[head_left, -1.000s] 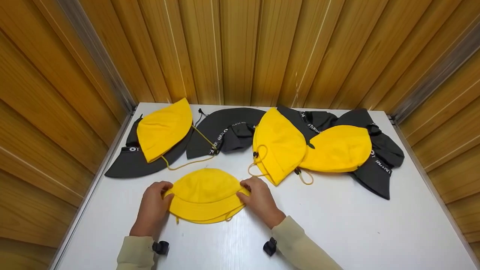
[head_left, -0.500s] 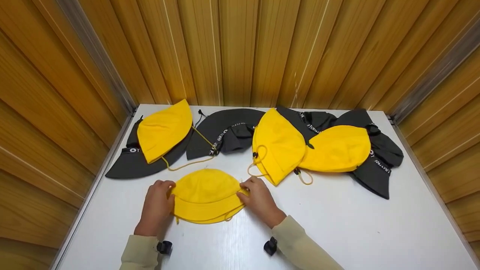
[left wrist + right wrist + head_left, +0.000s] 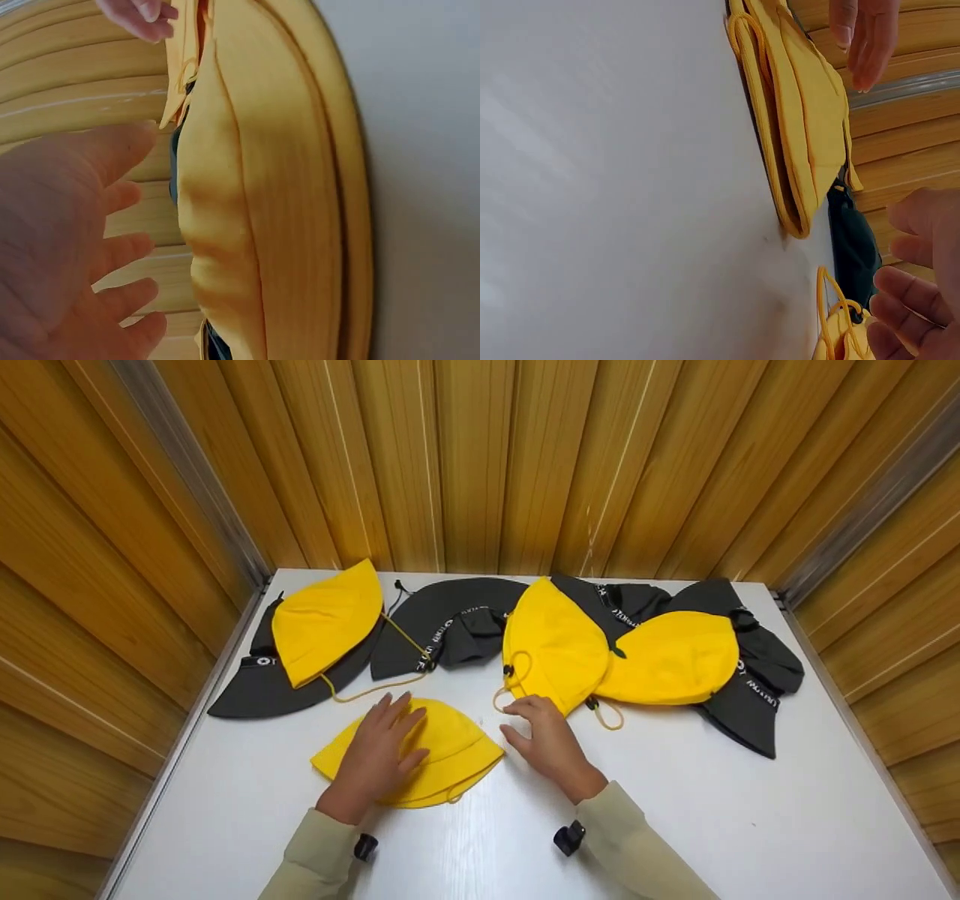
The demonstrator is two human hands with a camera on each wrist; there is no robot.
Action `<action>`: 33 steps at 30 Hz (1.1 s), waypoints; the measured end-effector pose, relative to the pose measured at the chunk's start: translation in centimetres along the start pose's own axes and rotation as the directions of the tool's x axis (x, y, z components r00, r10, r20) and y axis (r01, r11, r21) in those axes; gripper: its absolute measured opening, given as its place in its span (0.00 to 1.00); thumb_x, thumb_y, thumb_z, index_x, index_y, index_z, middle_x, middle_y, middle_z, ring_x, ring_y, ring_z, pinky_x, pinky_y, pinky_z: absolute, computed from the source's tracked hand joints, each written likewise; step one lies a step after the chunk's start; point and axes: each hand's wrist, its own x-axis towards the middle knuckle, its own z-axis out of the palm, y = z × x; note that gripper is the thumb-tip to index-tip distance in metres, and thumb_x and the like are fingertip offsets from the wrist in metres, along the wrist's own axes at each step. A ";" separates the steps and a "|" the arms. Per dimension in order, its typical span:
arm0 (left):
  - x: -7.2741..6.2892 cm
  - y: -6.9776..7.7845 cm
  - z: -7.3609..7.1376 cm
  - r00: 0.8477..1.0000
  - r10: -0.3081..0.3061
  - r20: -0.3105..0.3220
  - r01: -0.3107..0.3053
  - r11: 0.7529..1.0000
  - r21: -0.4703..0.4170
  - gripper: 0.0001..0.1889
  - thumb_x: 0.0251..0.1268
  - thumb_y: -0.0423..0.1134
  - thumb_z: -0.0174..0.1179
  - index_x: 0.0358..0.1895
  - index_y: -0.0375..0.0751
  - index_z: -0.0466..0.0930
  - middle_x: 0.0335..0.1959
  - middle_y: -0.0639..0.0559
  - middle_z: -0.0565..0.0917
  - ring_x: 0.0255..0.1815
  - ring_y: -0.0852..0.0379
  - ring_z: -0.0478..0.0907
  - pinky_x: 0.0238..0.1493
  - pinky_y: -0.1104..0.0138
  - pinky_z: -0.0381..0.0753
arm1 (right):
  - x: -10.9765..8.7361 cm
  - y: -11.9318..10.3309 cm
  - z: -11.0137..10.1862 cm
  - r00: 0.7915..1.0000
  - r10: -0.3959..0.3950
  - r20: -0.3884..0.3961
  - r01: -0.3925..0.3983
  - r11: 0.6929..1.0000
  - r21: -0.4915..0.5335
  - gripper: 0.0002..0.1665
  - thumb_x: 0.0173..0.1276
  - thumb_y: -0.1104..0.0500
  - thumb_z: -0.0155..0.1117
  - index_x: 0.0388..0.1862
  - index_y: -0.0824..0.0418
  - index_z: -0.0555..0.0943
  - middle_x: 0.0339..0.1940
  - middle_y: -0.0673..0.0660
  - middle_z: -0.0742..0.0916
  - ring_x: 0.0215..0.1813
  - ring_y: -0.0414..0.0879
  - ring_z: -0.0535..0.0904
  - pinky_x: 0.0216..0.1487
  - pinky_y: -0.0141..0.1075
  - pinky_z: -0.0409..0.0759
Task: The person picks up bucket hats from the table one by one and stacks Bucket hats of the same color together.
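Note:
A yellow bucket hat (image 3: 457, 750) lies folded flat on the white table, its brim toward the person and a thin cord loop at its lower edge. Over its left half hovers my left hand (image 3: 379, 754), fingers spread; the left wrist view shows a gap between those fingers and the hat (image 3: 277, 165). My right hand (image 3: 551, 742) is just off the hat's right tip, fingers loosely bent and holding nothing. Its fingertips overlap the lower edge of another yellow hat (image 3: 559, 649) in the head view; whether they touch it I cannot tell.
Along the back, a yellow hat (image 3: 326, 622) lies on a black hat (image 3: 262, 690) at left. Another black hat (image 3: 442, 607) lies mid-row. At right, a yellow hat (image 3: 667, 660) overlaps black hats (image 3: 750, 712). Wood-patterned walls (image 3: 472, 465) enclose the table (image 3: 675, 810).
Both hands have let go of the front yellow hat's ends. The left hand moved right over the hat; the right hand shifted slightly right and up. The hat stays in place.

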 end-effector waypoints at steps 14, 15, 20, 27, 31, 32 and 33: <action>0.7 0.0 1.7 0.949 -0.033 0.315 0.044 0.999 -0.028 0.44 0.66 0.64 0.63 0.82 0.60 0.56 0.86 0.46 0.49 0.86 0.35 0.40 0.82 0.35 0.40 | 0.5 3.5 -4.6 0.997 0.037 -0.067 -0.044 0.993 -0.112 0.20 0.66 0.57 0.75 0.56 0.59 0.87 0.64 0.58 0.83 0.68 0.55 0.77 0.70 0.51 0.78; 0.8 0.0 1.7 0.945 -0.035 0.325 0.051 0.998 -0.040 0.44 0.66 0.64 0.63 0.82 0.60 0.55 0.86 0.46 0.48 0.86 0.35 0.40 0.82 0.35 0.39 | 0.5 3.9 -5.0 0.997 0.033 -0.076 -0.042 0.991 -0.129 0.20 0.66 0.56 0.75 0.56 0.60 0.87 0.65 0.58 0.83 0.68 0.55 0.77 0.70 0.51 0.78; 0.9 -0.1 2.0 0.940 -0.030 0.340 0.050 0.997 -0.052 0.44 0.66 0.65 0.62 0.82 0.62 0.54 0.86 0.48 0.47 0.86 0.36 0.39 0.82 0.35 0.37 | 1.0 5.9 -7.2 0.992 -0.011 -0.122 -0.016 0.976 -0.219 0.21 0.65 0.57 0.76 0.56 0.62 0.87 0.66 0.60 0.82 0.70 0.58 0.75 0.73 0.54 0.75; 0.9 -0.2 2.2 0.945 -0.018 0.328 0.043 0.997 -0.069 0.45 0.65 0.64 0.63 0.82 0.61 0.55 0.86 0.47 0.48 0.86 0.36 0.39 0.81 0.34 0.37 | 2.0 8.5 -9.8 0.996 0.041 -0.073 -0.062 0.948 -0.313 0.30 0.62 0.54 0.78 0.62 0.63 0.83 0.75 0.64 0.74 0.78 0.64 0.64 0.77 0.61 0.65; 1.0 -0.3 2.3 0.939 -0.034 0.341 0.060 0.996 -0.066 0.44 0.66 0.65 0.63 0.82 0.63 0.54 0.86 0.48 0.46 0.86 0.37 0.37 0.82 0.35 0.35 | 2.4 9.6 -10.9 0.981 0.187 0.045 -0.161 0.925 -0.343 0.42 0.59 0.54 0.79 0.72 0.61 0.75 0.83 0.65 0.61 0.84 0.66 0.50 0.80 0.64 0.55; 1.0 -0.3 2.3 0.937 -0.041 0.347 0.067 0.996 -0.064 0.45 0.66 0.65 0.62 0.82 0.64 0.53 0.87 0.49 0.45 0.86 0.38 0.36 0.82 0.36 0.34 | 2.5 9.9 -11.1 0.972 0.223 0.070 -0.185 0.917 -0.353 0.45 0.59 0.55 0.79 0.74 0.60 0.73 0.84 0.65 0.58 0.85 0.66 0.47 0.81 0.65 0.52; 1.0 -0.3 2.4 0.936 -0.043 0.349 0.070 0.995 -0.066 0.44 0.66 0.65 0.62 0.82 0.64 0.53 0.87 0.49 0.45 0.87 0.38 0.36 0.82 0.36 0.34 | 2.6 10.2 -11.3 0.964 0.250 0.091 -0.200 0.908 -0.368 0.47 0.58 0.56 0.79 0.76 0.60 0.71 0.85 0.65 0.56 0.85 0.66 0.44 0.81 0.65 0.51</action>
